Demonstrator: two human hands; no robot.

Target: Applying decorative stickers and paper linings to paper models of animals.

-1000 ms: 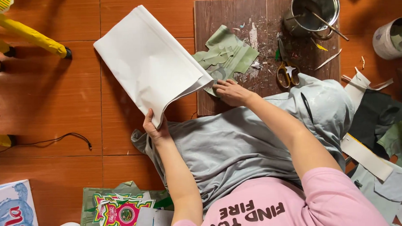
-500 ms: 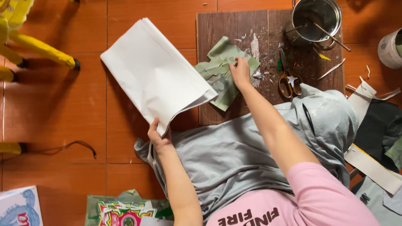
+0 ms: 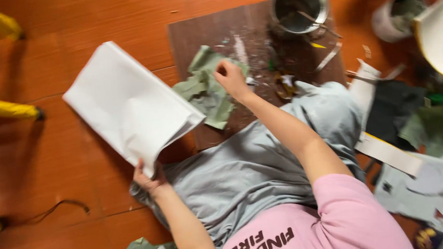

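My left hand (image 3: pixel 150 181) grips the near corner of a folded stack of white paper (image 3: pixel 131 104), held tilted above the orange floor. My right hand (image 3: pixel 231 79) reaches forward and rests its fingers on a pile of pale green paper scraps (image 3: pixel 205 90) lying on a dark brown board (image 3: pixel 248 43). Whether the fingers pinch a scrap is blurred. A grey cloth (image 3: pixel 253 168) covers my lap.
A metal pot (image 3: pixel 300 7) with a stick in it stands at the board's far edge. A grey-white tub (image 3: pixel 395 16) stands at the far right. Paper and dark card scraps (image 3: pixel 406 131) litter the right side. Yellow legs (image 3: pixel 9 110) stand at left.
My right hand has moved forward from the board's near edge onto the green scraps. The white paper stack has stayed in my left hand. The view has shifted closer and blurred.
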